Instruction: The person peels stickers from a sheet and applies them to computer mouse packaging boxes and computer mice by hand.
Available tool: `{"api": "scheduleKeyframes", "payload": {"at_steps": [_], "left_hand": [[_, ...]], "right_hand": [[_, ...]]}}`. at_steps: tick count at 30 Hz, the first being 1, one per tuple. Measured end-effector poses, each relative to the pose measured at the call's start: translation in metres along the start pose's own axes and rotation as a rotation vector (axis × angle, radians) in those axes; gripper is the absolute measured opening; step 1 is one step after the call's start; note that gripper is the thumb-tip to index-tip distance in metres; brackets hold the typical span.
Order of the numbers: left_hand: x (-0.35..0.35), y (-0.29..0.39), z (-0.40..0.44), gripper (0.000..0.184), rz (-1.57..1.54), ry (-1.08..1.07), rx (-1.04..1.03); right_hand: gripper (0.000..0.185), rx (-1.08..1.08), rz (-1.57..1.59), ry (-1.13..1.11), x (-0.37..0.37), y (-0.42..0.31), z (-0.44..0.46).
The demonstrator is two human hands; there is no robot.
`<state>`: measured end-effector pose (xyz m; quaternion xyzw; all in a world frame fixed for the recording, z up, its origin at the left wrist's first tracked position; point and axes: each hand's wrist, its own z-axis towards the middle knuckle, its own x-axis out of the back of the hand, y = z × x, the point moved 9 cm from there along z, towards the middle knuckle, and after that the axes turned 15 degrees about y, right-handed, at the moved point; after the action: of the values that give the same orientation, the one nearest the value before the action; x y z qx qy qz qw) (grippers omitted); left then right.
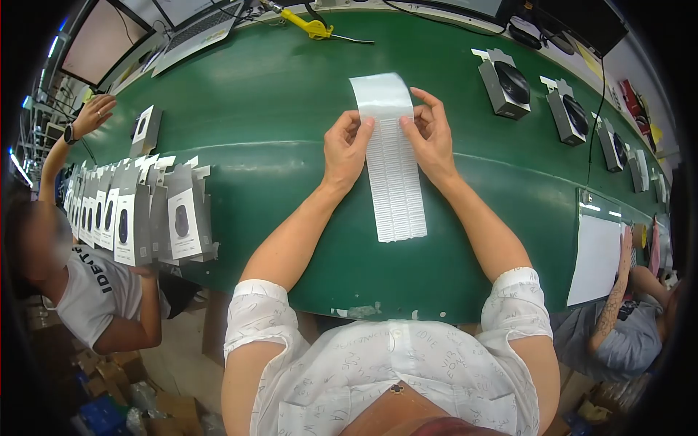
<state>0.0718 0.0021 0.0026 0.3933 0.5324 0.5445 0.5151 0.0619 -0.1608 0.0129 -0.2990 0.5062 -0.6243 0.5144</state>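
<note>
A long white label sheet with rows of small narrow labels hangs between my two hands above the green table. Its upper end is blank and glossy and curls a little. My left hand pinches the sheet's left edge between thumb and fingers. On the opposite edge, my right hand grips it with the thumb on top, the index finger raised. The fingers behind the sheet are partly hidden.
Rows of grey mouse boxes stand at left. Open boxes with black mice line the right side. A yellow air gun and laptop lie at the back. Co-workers sit left and right; a white sheet lies at right.
</note>
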Motion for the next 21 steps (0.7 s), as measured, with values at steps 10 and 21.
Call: {"api": "scheduleKeyframes", "payload": {"at_steps": [10,21], "left_hand": [[0.0009,-0.0032,0.0014,0.018,0.113,0.017,0.009],[0.0012,-0.0057,0.0022,0.019,0.104,0.022,-0.001]], "right_hand": [[0.043,-0.034,0.004,0.012,0.0011,0.0058,0.0034],[0.040,-0.016,-0.013,0.016,-0.0009,0.0062,0.0047]]}}
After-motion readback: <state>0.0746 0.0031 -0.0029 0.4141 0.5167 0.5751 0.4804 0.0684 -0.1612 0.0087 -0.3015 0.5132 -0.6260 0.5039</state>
